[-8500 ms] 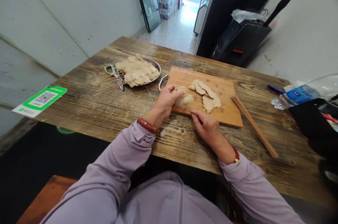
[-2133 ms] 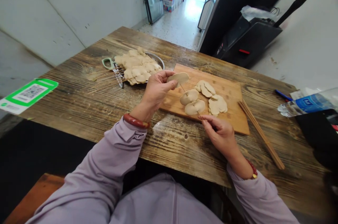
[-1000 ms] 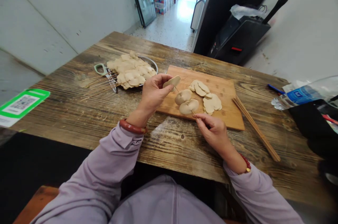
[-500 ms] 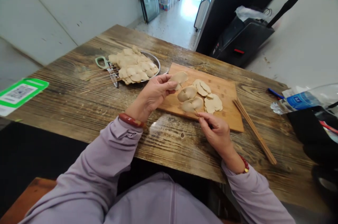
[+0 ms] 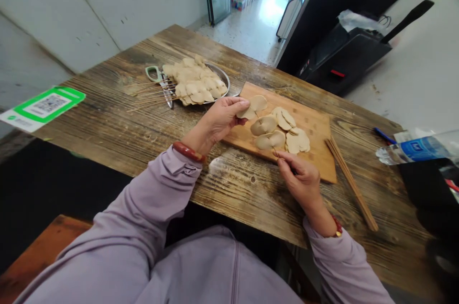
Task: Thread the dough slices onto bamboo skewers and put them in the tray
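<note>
In the head view my right hand (image 5: 303, 177) pinches the lower end of a thin bamboo skewer (image 5: 275, 152). Pale round flat slices (image 5: 264, 125) are threaded along that skewer, above the cutting board (image 5: 315, 165). At the skewer's far end, the thumb and fingers of my left hand (image 5: 224, 120) are closed on a pale round slice (image 5: 258, 103). My left fingers partly cover it, so I cannot tell how far the skewer passes through. Loose slices (image 5: 297, 140) lie in two small groups on the board, just right of the skewer.
A metal plate (image 5: 225, 78) holds a pile of skewered slices (image 5: 195, 79), beside green-handled scissors (image 5: 167, 89). A bundle of bare skewers (image 5: 351, 182) lies right of the board. Farther right is a plastic bottle (image 5: 419, 148). A green QR-code card (image 5: 45, 105) is at the left edge.
The camera has turned slightly left, shifting the scene rightward. The slice at my left fingers shows at a slightly different angle. Both hands keep their grips.
</note>
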A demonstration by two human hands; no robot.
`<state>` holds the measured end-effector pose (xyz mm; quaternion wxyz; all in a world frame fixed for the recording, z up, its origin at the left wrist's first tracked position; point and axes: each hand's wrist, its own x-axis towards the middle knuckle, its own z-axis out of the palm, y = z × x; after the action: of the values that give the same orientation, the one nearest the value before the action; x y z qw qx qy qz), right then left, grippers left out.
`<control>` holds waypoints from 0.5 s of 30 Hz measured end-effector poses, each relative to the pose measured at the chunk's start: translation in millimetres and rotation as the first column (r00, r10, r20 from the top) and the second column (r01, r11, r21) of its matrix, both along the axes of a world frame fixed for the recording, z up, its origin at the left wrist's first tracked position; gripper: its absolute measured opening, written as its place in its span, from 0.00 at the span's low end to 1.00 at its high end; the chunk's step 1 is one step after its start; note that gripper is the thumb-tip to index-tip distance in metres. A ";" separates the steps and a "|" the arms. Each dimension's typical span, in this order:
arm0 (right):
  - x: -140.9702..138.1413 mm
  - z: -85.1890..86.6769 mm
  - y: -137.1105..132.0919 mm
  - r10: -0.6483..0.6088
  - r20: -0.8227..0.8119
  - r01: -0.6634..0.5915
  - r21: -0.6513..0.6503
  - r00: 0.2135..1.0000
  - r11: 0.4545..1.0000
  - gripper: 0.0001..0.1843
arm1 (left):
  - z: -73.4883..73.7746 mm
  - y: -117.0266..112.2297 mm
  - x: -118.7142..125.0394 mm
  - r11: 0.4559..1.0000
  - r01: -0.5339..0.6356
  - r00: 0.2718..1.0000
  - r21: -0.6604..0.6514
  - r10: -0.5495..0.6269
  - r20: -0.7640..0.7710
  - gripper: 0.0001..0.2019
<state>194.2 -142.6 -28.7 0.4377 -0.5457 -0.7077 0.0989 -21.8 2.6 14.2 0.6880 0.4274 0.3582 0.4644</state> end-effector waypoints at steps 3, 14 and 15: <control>2.3 -0.1 0.2 0.026 0.003 -0.026 0.038 1.000 0.999 0.11 | 2.3 -0.9 -1.3 0.999 0.023 1.000 -0.024 -0.023 0.005 0.08; 11.4 0.5 3.3 0.018 0.046 -0.018 0.013 0.999 1.000 0.12 | 1.0 2.0 -1.2 0.999 0.031 0.999 0.035 -0.030 -0.032 0.08; 12.5 0.9 3.7 0.029 0.050 -0.030 0.015 0.998 0.999 0.12 | 1.1 2.1 -1.7 0.999 0.032 0.999 0.043 -0.030 -0.043 0.08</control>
<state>206.7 -139.0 -27.8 0.4227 -0.5339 -0.7272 0.0862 -23.4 4.7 15.3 0.6779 0.4575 0.3557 0.4524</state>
